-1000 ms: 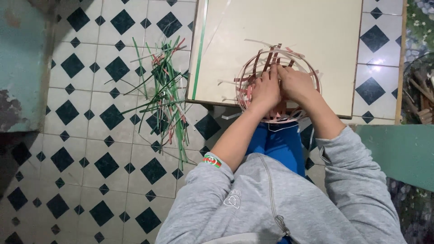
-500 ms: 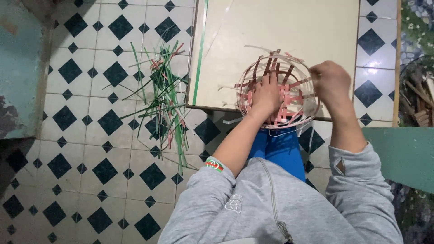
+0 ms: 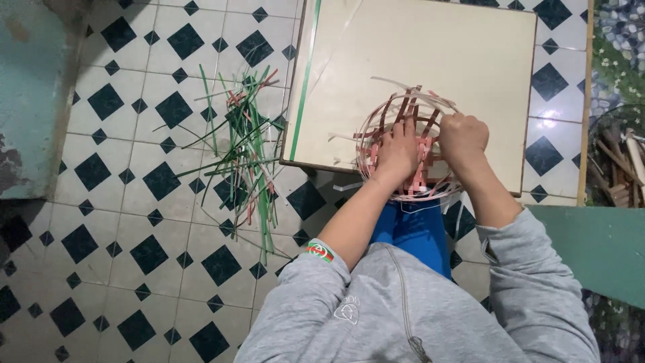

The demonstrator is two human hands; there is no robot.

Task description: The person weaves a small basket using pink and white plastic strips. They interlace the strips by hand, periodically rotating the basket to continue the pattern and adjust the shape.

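Now | left hand inside woven basket | right hand grips rim

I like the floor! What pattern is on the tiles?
White floor tiles with dark diamond shapes, seen best in the head view.

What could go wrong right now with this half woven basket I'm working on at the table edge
The basket sits at the near edge of the table, partly overhanging, so a hard tug might pull it off. The left hand presses inside while the right hand grips the rim; loose strip ends sticking up may spring out or kink. The strips on the floor could be stepped on.
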